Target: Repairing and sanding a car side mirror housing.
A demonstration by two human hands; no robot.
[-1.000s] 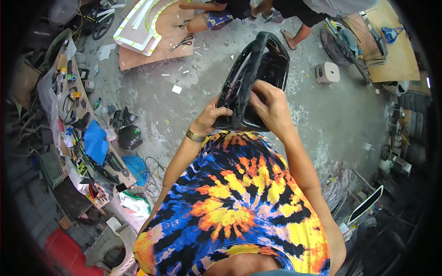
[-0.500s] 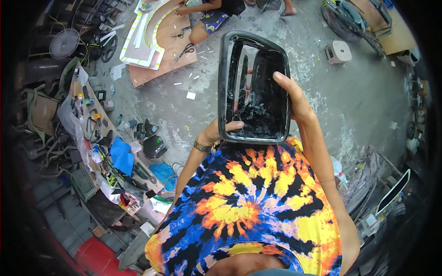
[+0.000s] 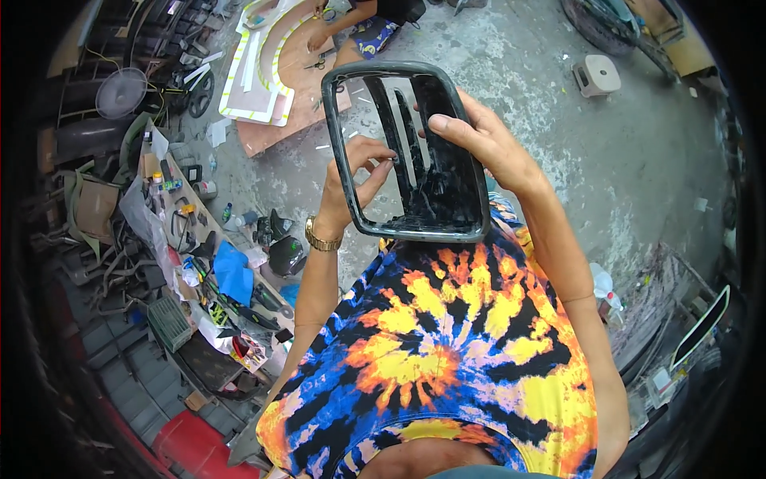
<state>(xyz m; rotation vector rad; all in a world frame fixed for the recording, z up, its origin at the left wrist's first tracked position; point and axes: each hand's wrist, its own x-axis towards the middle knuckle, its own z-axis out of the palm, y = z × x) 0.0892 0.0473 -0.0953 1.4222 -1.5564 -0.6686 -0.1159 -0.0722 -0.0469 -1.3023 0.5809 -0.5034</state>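
A black hollow shell (image 3: 447, 195) with a rounded rectangular rim, like a vehicle mirror housing, is held up in front of my chest. Its inside is scuffed, with long slots and a large gap on the left. My right hand (image 3: 501, 152) grips its right side, thumb over the rim and fingers mostly hidden behind. Through the gap shows my left hand (image 3: 351, 182), wearing a wristwatch (image 3: 322, 235). Its thumb and forefinger are pinched together at the inner edge beside the slots. Whatever may be between the fingertips is too small to tell.
At the left, a long bench (image 3: 211, 231) is cluttered with tools, bottles and a blue cloth (image 3: 233, 271). Ahead, another person's hand (image 3: 319, 38) is over a white curved panel (image 3: 254, 100) on a brown board (image 3: 275, 137). A beige stool (image 3: 597, 76) stands far right.
The shell has shifted left and turned, showing more of its gap. My left hand has left the lower rim and now pinches at the inner edge. My right hand still grips the right side.
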